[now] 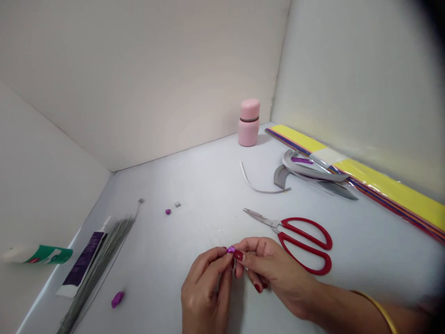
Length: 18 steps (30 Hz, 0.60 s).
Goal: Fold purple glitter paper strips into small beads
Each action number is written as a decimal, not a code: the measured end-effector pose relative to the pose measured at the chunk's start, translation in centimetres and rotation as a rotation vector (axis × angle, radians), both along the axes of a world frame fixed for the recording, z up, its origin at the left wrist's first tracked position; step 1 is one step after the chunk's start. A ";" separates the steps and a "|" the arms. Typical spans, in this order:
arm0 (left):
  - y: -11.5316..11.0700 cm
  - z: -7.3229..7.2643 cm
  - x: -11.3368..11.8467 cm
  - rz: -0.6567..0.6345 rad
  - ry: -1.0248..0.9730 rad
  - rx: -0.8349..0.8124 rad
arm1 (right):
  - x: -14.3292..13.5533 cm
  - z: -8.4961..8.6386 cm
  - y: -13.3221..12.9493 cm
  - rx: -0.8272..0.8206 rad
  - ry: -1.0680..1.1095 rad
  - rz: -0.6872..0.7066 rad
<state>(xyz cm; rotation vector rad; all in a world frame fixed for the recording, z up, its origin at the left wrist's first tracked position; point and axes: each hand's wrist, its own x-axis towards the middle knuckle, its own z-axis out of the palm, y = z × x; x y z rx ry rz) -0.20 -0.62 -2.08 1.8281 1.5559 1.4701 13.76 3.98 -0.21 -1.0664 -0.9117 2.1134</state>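
Note:
Both hands meet low in the middle of the head view. Between the fingertips of my left hand (208,285) and my right hand (267,269) is a small shiny purple paper piece (231,249). Each hand pinches it, and the fingers cover most of it, so its full shape is hidden. Just beyond my right hand lie red-handled scissors (274,223), their blades a little apart and pointing left. A tiny crumpled purple piece (168,211) and a silver one (177,204) rest on the table to the upper left. Closer to me on the left sits a larger purple lump (117,299).
At the left are a bundle of thin wires (100,264), a purple-and-white tube (83,260) and a green-and-white object (50,254). A pink bottle (249,123) stands at the back. Silver strips (306,171), one loose curved strip (250,184) and a yellow-topped pack (389,185) lie right.

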 end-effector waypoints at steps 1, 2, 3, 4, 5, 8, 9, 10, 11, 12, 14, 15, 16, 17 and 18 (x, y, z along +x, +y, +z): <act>0.0 0.0 0.1 0.009 -0.058 -0.044 | 0.0 0.0 0.0 0.001 0.003 0.001; 0.0 0.1 0.2 0.028 -0.146 -0.109 | 0.0 0.1 0.0 0.004 0.003 0.003; 0.0 0.1 0.3 0.050 -0.253 -0.197 | 0.0 0.1 0.0 0.012 -0.002 0.005; 0.1 0.2 0.4 0.064 -0.362 -0.295 | 0.0 0.1 0.0 0.022 -0.009 0.002; 0.2 0.3 0.5 0.067 -0.456 -0.385 | 0.0 0.1 0.0 0.032 -0.017 -0.003; 0.4 0.7 0.5 0.014 -0.579 -0.516 | -0.1 0.0 0.0 0.049 -0.055 -0.013; 0.5 0.8 0.5 -0.002 -0.593 -0.523 | -0.2 0.0 0.1 0.054 -0.070 -0.013; 0.6 0.9 0.4 -0.005 -0.620 -0.534 | -0.2 0.0 0.1 0.062 -0.084 -0.010; 0.7 0.9 0.4 -0.001 -0.658 -0.560 | -0.2 0.0 0.2 0.073 -0.096 -0.005; 0.7 1.0 0.3 0.004 -0.695 -0.595 | -0.2 0.0 0.2 0.084 -0.106 -0.005; 0.7 1.1 0.2 0.014 -0.729 -0.651 | -0.2 0.1 0.2 0.102 -0.117 -0.003; 0.7 1.2 0.2 0.014 -0.725 -0.661 | -0.2 0.1 0.2 0.106 -0.118 -0.002; 0.7 1.2 0.2 0.014 -0.711 -0.662 | -0.1 0.1 0.2 0.111 -0.116 -0.003; 0.7 1.3 0.2 0.017 -0.699 -0.658 | -0.1 0.1 0.2 0.118 -0.114 -0.003; 0.7 1.4 0.2 0.030 -0.703 -0.652 | -0.1 0.1 0.2 0.128 -0.109 -0.001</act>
